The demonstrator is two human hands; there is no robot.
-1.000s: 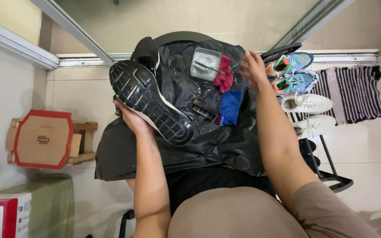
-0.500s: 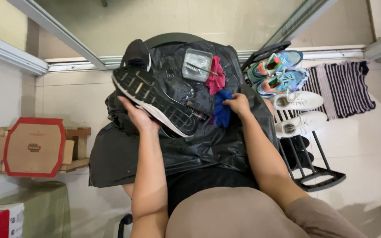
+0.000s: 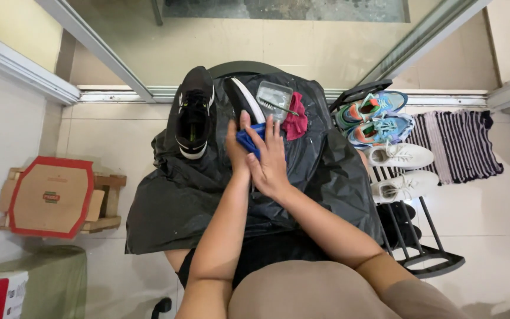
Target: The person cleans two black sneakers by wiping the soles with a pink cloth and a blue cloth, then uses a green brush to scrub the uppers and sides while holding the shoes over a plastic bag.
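You pinched the blue cloth (image 3: 248,140) between your left hand (image 3: 235,147) and right hand (image 3: 270,160), and the black sneaker (image 3: 194,112) lying loose beside them on the slick plastic sheet (image 3: 332,171) could have slid off.

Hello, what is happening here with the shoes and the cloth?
A seated person holds a blue cloth between the left hand and right hand, over a black plastic sheet. One black sneaker with white sole lies on the sheet, a second beside the hands. A red cloth lies nearby.
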